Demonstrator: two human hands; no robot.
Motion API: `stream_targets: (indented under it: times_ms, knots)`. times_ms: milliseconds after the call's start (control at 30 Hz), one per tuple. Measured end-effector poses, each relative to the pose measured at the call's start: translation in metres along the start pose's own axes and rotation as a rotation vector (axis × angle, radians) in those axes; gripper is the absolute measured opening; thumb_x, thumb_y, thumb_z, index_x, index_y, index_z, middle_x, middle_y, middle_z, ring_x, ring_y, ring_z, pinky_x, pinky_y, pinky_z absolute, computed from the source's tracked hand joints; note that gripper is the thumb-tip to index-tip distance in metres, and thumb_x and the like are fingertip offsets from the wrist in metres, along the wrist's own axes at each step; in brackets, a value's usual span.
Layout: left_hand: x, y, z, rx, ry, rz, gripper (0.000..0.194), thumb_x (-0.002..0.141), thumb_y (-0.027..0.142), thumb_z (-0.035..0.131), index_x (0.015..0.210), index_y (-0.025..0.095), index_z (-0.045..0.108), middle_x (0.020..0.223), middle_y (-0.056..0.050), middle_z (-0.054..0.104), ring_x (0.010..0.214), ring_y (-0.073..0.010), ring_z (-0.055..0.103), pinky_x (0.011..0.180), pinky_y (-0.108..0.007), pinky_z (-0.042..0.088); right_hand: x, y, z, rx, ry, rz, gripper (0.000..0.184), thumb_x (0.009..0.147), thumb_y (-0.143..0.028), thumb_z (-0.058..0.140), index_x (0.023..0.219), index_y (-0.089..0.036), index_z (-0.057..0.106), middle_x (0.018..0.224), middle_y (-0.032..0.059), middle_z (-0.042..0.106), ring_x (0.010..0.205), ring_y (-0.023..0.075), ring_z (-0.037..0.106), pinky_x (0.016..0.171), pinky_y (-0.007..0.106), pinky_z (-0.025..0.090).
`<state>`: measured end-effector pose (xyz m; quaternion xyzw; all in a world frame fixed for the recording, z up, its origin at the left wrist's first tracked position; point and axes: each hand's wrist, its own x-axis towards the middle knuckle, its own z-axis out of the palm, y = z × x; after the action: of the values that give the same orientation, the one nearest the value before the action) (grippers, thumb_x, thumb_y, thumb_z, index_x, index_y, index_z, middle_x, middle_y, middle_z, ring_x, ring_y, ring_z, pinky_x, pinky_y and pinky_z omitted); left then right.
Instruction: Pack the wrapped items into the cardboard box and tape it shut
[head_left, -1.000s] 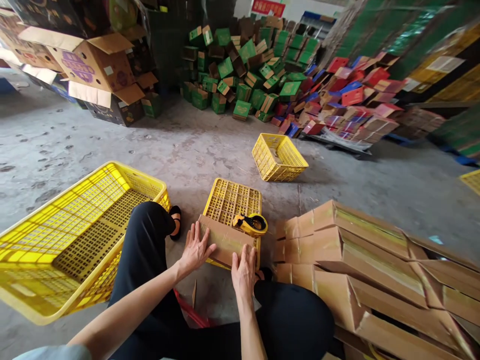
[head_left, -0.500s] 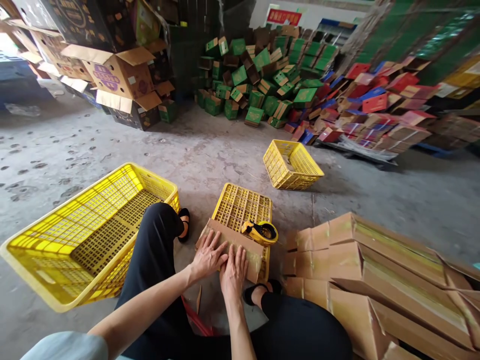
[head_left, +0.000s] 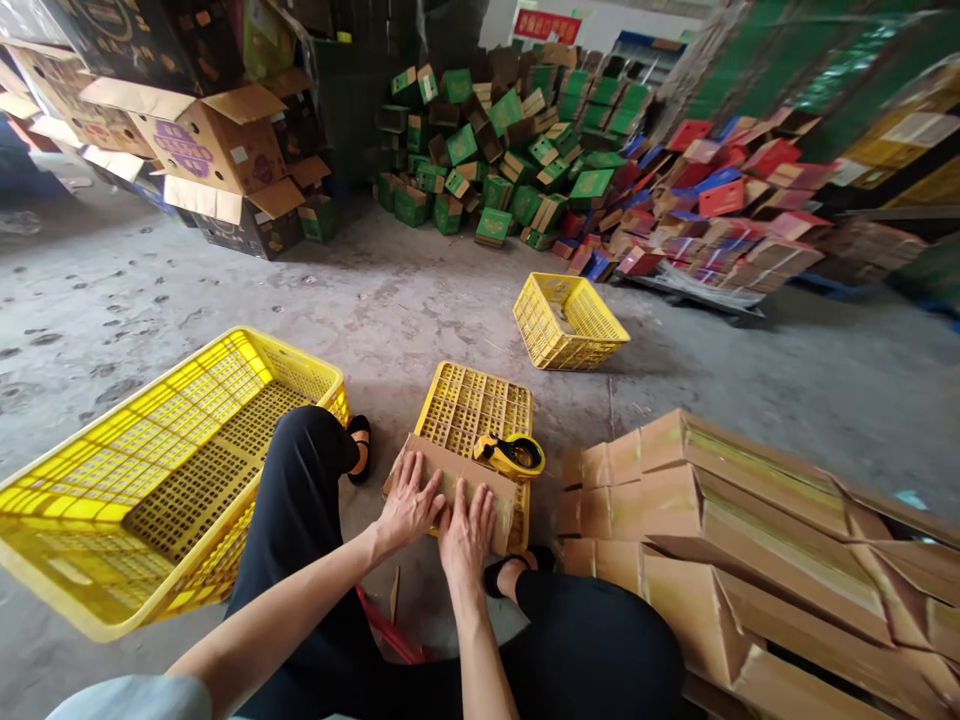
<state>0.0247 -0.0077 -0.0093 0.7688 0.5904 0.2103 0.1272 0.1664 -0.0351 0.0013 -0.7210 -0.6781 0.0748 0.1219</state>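
A flat brown piece of cardboard (head_left: 499,498) with shiny tape on it lies across the near end of an upturned yellow plastic crate (head_left: 469,400). My left hand (head_left: 409,500) rests flat on its left part, fingers spread. Beside it my right hand (head_left: 463,525) presses flat on the middle, fingers stretched forward. The two hands nearly touch at the thumbs. A yellow and black tape dispenser (head_left: 511,455) lies on the crate just beyond the cardboard's right side, apart from both hands.
A large yellow crate (head_left: 187,590) stands at my left, a smaller yellow crate (head_left: 570,350) ahead. Stacked folded cardboard boxes (head_left: 765,510) lie at my right. Piles of green boxes (head_left: 495,190) and red boxes (head_left: 724,198) fill the back. A red strip (head_left: 390,630) lies between my feet.
The view has turned slightly right, so the surroundings sit further left. My right hand has slid a little across the cardboard, and both hands stay flat on it.
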Motion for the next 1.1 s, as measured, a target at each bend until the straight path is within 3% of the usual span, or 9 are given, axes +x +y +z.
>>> stream_targets:
  times_ms: [100, 167, 300, 400, 467, 567, 667, 867, 1100]
  knots:
    - [-0.001, 0.004, 0.0, -0.005, -0.013, 0.046, 0.049, 0.106, 0.039, 0.052, 0.15, 0.019, 0.061, 0.171, -0.018, 0.035, 0.16, -0.0474, 0.024, 0.122, -0.069, 0.034, 0.0, -0.004, 0.002, 0.025, -0.031, -0.095, 0.058, 0.107, -0.024, 0.033, 0.162, -0.021, 0.048, 0.172, 0.0174, 0.038, 0.16, 0.0361, 0.032, 0.126, 0.057, 0.031]
    - [-0.004, -0.004, -0.003, -0.01, -0.021, 0.063, 0.049, 0.108, 0.042, 0.05, 0.15, 0.021, 0.061, 0.171, -0.017, 0.036, 0.161, -0.0434, 0.027, 0.124, -0.066, 0.034, 0.0, 0.003, 0.0, 0.03, -0.051, -0.109, 0.057, 0.107, -0.028, 0.033, 0.162, -0.021, 0.049, 0.172, 0.0164, 0.039, 0.16, 0.0349, 0.033, 0.126, 0.057, 0.031]
    - [-0.01, -0.033, -0.008, -0.064, -0.008, 0.01, 0.054, 0.11, 0.052, 0.042, 0.155, 0.025, 0.053, 0.173, -0.016, 0.033, 0.162, -0.0379, 0.027, 0.125, -0.063, 0.033, 0.0, 0.036, -0.001, 0.061, 0.01, 0.023, 0.066, 0.109, -0.049, 0.028, 0.161, -0.013, 0.048, 0.17, 0.0206, 0.04, 0.16, 0.0377, 0.032, 0.125, 0.061, 0.029]
    - [-0.006, -0.052, -0.004, -0.158, 0.048, -0.087, 0.07, 0.11, 0.057, 0.038, 0.164, 0.014, 0.035, 0.174, -0.024, 0.026, 0.162, -0.0406, 0.023, 0.123, -0.063, 0.037, 0.004, 0.064, 0.002, 0.185, 0.1, 0.096, 0.084, 0.106, -0.063, 0.022, 0.159, -0.001, 0.046, 0.169, 0.0265, 0.039, 0.159, 0.0369, 0.033, 0.127, 0.054, 0.032]
    - [0.002, -0.059, -0.001, -0.214, 0.051, -0.136, 0.077, 0.108, 0.059, 0.038, 0.166, 0.009, 0.026, 0.172, -0.027, 0.029, 0.16, -0.0395, 0.03, 0.123, -0.06, 0.04, 0.011, 0.079, 0.003, 0.277, 0.126, 0.123, 0.091, 0.103, -0.068, 0.026, 0.159, 0.002, 0.044, 0.167, 0.0278, 0.041, 0.157, 0.0351, 0.039, 0.126, 0.049, 0.035]
    - [0.019, -0.063, 0.002, -0.29, 0.031, -0.191, 0.078, 0.105, 0.061, 0.044, 0.166, 0.014, 0.029, 0.167, -0.023, 0.041, 0.155, -0.0359, 0.042, 0.124, -0.054, 0.041, 0.025, 0.092, -0.001, 0.364, 0.084, 0.223, 0.089, 0.098, -0.066, 0.04, 0.157, -0.001, 0.048, 0.159, 0.0261, 0.053, 0.146, 0.0355, 0.054, 0.12, 0.046, 0.044]
    - [0.03, -0.06, 0.003, -0.311, 0.022, -0.228, 0.08, 0.103, 0.061, 0.047, 0.165, 0.012, 0.031, 0.164, -0.024, 0.044, 0.153, -0.037, 0.045, 0.123, -0.055, 0.041, 0.032, 0.099, -0.008, 0.424, 0.04, 0.298, 0.084, 0.092, -0.06, 0.049, 0.156, -0.005, 0.053, 0.15, 0.0224, 0.063, 0.135, 0.0361, 0.064, 0.112, 0.045, 0.05]
    - [0.025, -0.054, 0.003, -0.331, 0.025, -0.256, 0.096, 0.097, 0.065, 0.055, 0.166, 0.005, 0.026, 0.165, -0.028, 0.039, 0.152, -0.0422, 0.043, 0.124, -0.055, 0.038, 0.027, 0.103, -0.008, 0.569, 0.069, 0.33, 0.084, 0.086, -0.059, 0.056, 0.154, -0.009, 0.057, 0.15, 0.0204, 0.065, 0.137, 0.0356, 0.063, 0.113, 0.046, 0.049]
    - [0.024, -0.075, -0.006, -0.461, -0.088, -0.284, 0.092, 0.099, 0.065, 0.052, 0.166, 0.008, 0.026, 0.165, -0.024, 0.043, 0.157, -0.037, 0.038, 0.128, -0.051, 0.035, 0.023, 0.104, 0.006, 0.741, 0.194, 0.337, 0.086, 0.088, -0.063, 0.056, 0.154, -0.008, 0.056, 0.134, 0.02, 0.075, 0.124, 0.0311, 0.072, 0.097, 0.041, 0.06]
